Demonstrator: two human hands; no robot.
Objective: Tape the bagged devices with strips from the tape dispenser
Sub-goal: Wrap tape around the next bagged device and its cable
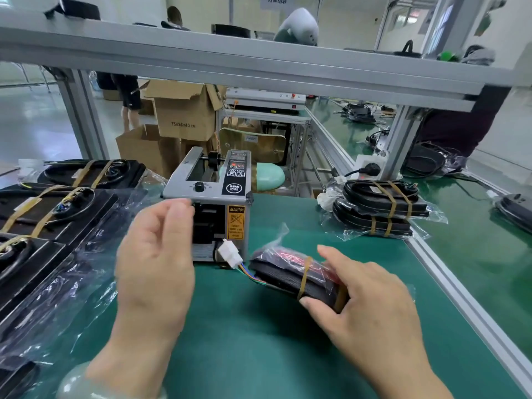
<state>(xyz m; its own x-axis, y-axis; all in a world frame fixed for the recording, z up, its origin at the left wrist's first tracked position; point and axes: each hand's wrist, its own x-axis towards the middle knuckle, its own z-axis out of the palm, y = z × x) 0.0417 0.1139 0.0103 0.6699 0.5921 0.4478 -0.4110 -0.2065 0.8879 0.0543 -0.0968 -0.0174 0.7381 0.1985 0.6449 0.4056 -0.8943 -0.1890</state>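
Two tan strips (304, 276) wrap the crinkly-bagged black device (283, 277) in right grip (371, 300).

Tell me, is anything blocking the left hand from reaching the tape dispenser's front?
Nothing visible. The left hand is right at the front of the tape dispenser; the white connector lies lower, beside it, not between.

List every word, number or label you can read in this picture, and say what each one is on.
"75x36x40 CM": on the cardboard box.
"CAUTION": on the yellow label of the tape dispenser.
"SEMI": in the round mark on the dispenser's black panel.
Fine print under "CAUTION", other panel marks, the hanging sign: too blurred to read.
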